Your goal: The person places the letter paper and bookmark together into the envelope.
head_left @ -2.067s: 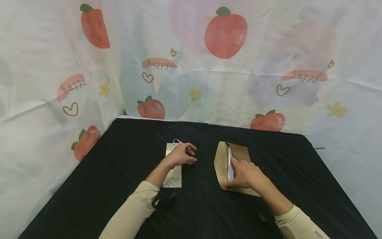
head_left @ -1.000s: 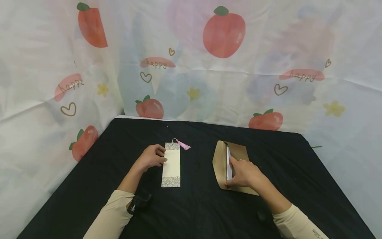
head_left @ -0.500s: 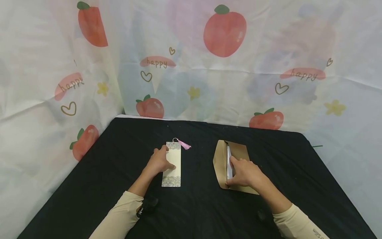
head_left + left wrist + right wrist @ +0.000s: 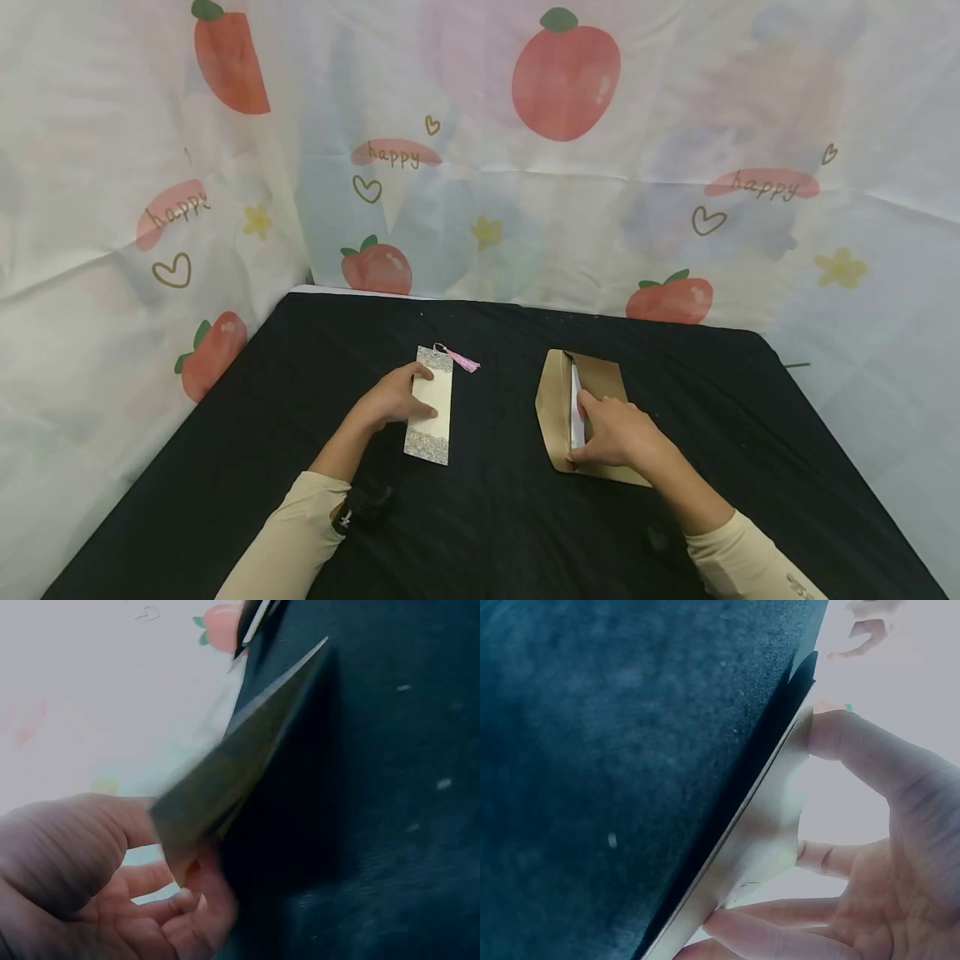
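My left hand [image 4: 393,395] pinches the left side of a cream bookmark [image 4: 429,427] with lacy patterned ends. A pink tassel [image 4: 462,359] hangs off its top edge to the right. In the left wrist view the bookmark [image 4: 225,769] is tilted, one edge raised off the dark cloth. To the right lies a brown paper envelope [image 4: 552,408], its flap folded open to the left. White paper [image 4: 576,408] shows in its mouth. My right hand [image 4: 618,432] grips the envelope at that mouth, thumb and fingers spread along the edge, as the right wrist view also shows on the envelope [image 4: 761,825].
A black cloth [image 4: 495,525] covers the table. Behind and to the left stands a white curtain [image 4: 450,75] printed with fruit, hearts and "happy". Dark wrist gear [image 4: 360,507] sits at the left cuff.
My left hand first hovered over the bookmark, drew back left of it, then reached onto it and now lifts and tilts it. The right hand and the envelope stay in place.
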The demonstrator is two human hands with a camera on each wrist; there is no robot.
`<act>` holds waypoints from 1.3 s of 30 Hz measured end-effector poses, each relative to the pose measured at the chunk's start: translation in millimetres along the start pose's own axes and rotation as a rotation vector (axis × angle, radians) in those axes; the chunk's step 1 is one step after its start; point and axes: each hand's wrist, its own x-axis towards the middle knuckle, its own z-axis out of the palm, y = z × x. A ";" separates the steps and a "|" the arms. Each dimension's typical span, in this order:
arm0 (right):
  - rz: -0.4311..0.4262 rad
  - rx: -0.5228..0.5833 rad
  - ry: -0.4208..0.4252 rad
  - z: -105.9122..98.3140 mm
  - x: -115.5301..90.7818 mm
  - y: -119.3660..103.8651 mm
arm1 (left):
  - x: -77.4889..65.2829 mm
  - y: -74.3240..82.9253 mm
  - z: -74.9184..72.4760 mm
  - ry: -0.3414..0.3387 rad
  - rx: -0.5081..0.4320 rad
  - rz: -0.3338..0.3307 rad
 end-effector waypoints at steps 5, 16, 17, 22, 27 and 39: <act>-0.008 0.004 0.005 -0.9 0.7 -0.3 | -0.1 -2.6 -11.8 -0.026 -0.092 -0.031; 0.004 0.007 -0.008 -1.0 1.3 -0.9 | 4.3 -10.2 -17.5 0.032 -0.163 -0.042; 0.003 0.007 -0.008 -1.1 1.2 -1.2 | 4.7 -10.8 -17.4 0.038 -0.161 -0.037; 0.003 0.007 -0.008 -1.9 0.9 -2.7 | 5.4 -12.5 -18.4 0.063 -0.134 -0.021; 0.001 0.006 -0.006 -2.6 0.8 -3.1 | 5.0 -12.0 -21.2 0.096 -0.088 -0.008; 0.015 0.010 -0.012 -2.3 -1.6 -1.9 | 8.1 -11.3 -25.8 0.139 -0.105 0.065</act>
